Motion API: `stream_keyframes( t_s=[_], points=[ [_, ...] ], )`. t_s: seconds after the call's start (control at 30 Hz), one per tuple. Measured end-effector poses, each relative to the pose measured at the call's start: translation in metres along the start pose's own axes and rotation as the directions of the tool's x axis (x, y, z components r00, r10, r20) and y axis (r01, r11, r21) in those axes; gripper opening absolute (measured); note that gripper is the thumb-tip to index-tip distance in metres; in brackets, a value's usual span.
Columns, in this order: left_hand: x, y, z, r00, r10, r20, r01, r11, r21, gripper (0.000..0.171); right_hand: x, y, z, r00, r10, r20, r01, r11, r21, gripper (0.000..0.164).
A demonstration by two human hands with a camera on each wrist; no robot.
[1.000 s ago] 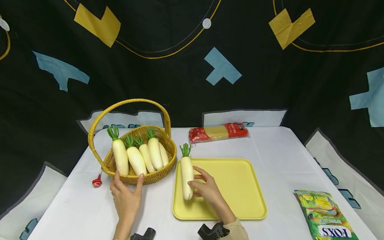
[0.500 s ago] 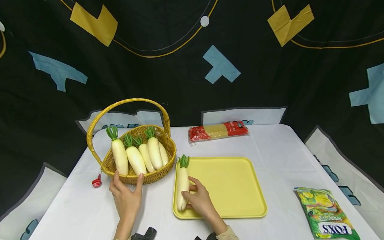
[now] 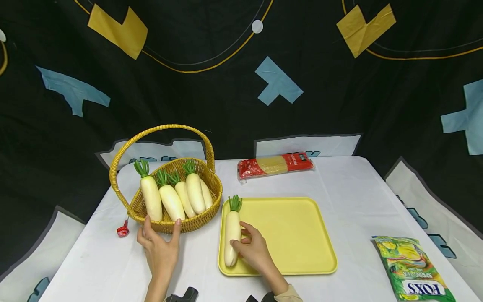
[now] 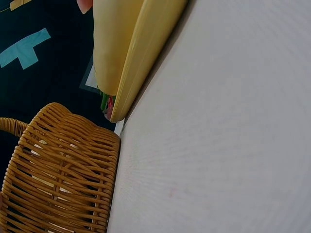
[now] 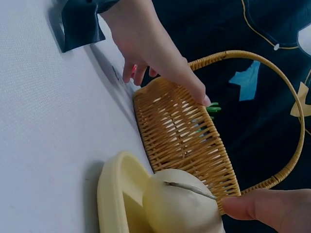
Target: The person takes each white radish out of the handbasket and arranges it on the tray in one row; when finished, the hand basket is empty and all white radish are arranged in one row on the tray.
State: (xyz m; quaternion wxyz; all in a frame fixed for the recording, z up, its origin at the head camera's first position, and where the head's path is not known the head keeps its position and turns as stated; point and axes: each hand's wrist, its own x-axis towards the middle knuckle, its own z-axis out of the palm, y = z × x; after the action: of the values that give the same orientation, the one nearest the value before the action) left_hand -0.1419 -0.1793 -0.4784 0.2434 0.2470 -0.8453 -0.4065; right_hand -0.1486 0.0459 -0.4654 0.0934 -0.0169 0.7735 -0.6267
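My right hand (image 3: 253, 248) holds a white radish (image 3: 232, 241) between thumb and fingers, over the left side of the yellow tray (image 3: 290, 235). The radish's green leaves point away from me; its rounded end shows by the tray rim in the right wrist view. A wicker basket (image 3: 196, 222) stands to the left, with several white radishes (image 3: 171, 201) leaning inside. My left hand (image 3: 160, 251) rests against the basket's near rim, thumb and index finger spread apart. In the right wrist view, the left thumb (image 5: 194, 90) lies along the rim while its other fingers hang below.
Behind the tray lies a red and yellow noodle packet (image 3: 275, 165). A green FOX'S bag (image 3: 415, 268) lies near the table's right edge. Left of the basket is a small red-wrapped lollipop (image 3: 123, 230). The basket's tall handle (image 3: 166, 127) arches above it.
My right hand has brought the radish nearer to me and lower over the tray, with a slight shift right in the last half second. The left hand keeps its place at the basket.
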Motion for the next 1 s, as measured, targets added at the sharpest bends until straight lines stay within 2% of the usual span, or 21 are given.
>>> stream_keyframes(
  t_s=[0.23,0.5,0.63,0.77,0.87,1.0],
  points=[
    [0.0,-0.001,-0.001,1.0,-0.001,0.001,0.001,1.0,0.003,0.09,0.001,0.001,-0.004,0.997,-0.036,-0.062,0.028,0.993,-0.115,0.053],
    [-0.001,-0.001,0.0,1.0,0.003,0.001,-0.003,1.0,0.006,0.09,0.006,-0.002,-0.007,0.993,-0.037,-0.112,0.025,0.994,-0.108,0.052],
    [-0.001,-0.001,0.0,1.0,-0.005,0.004,0.005,1.0,0.006,0.091,0.011,-0.004,-0.008,0.994,-0.039,-0.106,0.027,0.994,-0.11,0.052],
    [-0.001,-0.001,-0.001,1.0,-0.003,0.005,0.003,1.0,0.01,0.091,0.017,-0.012,-0.01,0.992,-0.092,-0.084,0.083,0.991,-0.103,0.054],
    [0.0,-0.001,-0.002,1.0,0.003,0.002,-0.003,1.0,0.011,0.091,0.023,-0.024,-0.012,0.989,-0.129,-0.072,0.122,0.987,-0.103,0.056],
    [0.0,-0.002,-0.002,1.0,0.008,-0.005,-0.008,1.0,0.009,0.091,0.034,-0.043,-0.013,0.991,-0.124,-0.04,0.12,0.989,-0.089,0.06]
  ],
)
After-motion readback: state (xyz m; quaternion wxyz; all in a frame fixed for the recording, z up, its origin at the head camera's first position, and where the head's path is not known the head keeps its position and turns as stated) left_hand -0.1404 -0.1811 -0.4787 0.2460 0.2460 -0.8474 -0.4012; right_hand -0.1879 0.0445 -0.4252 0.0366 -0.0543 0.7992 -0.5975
